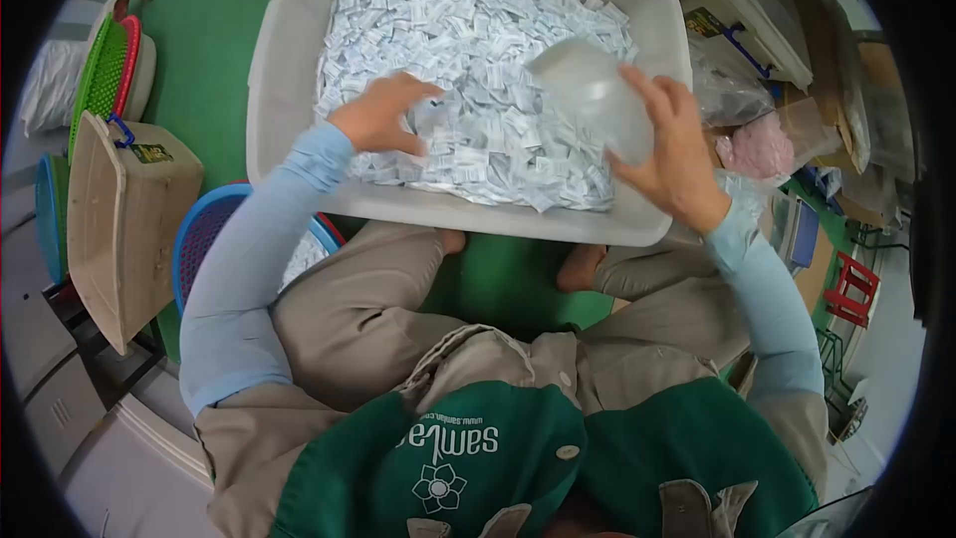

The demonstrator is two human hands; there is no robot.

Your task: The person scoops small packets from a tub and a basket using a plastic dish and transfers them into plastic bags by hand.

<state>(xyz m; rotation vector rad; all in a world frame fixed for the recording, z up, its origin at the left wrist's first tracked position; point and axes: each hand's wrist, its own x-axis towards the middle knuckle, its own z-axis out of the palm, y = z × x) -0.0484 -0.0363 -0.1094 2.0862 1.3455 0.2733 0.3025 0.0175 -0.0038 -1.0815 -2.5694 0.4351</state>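
Note:
A large grey-white plastic tub (271, 110) in front of me holds a thick layer of small white sachets (468, 60) with pale blue print. My right hand (672, 144) grips a translucent plastic bowl (593, 95), tilted over the right part of the sachets and blurred by motion. Over the left part of the sachets is my left hand (383, 118), its thumb and fingers apart. Some blurred sachets lie close to its fingertips, and I see nothing gripped there.
To the left stand a beige bin (149, 199) and a blue basket (214, 214) with white sachets inside. A lidded container (742, 25), plastic bags and a pink bundle (762, 147) crowd the right side. Farther right is a red stool (852, 289) on the green floor.

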